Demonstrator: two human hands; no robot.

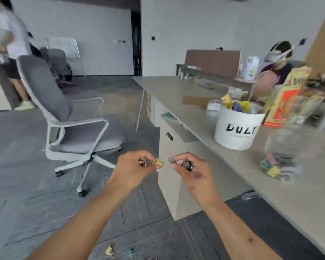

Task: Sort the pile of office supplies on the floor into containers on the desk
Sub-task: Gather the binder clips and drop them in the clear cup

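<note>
My left hand (133, 168) pinches a yellow binder clip (158, 162) at its fingertips. My right hand (190, 169) is closed on a dark binder clip (188, 164), and a grey piece sticks out between its thumb and finger. Both hands hover in front of the desk's drawer unit, close together without touching. A clear jar (282, 158) with coloured clips at its bottom stands on the desk (214, 128) to the right, blurred. A few loose clips (110, 250) lie on the floor at the lower edge.
A white bucket (236, 128) marked DULY, full of mixed items, stands on the desk beside an orange box (285, 98). A grey office chair (68, 117) is to the left. A person sits behind the desk, and another stands at the far left.
</note>
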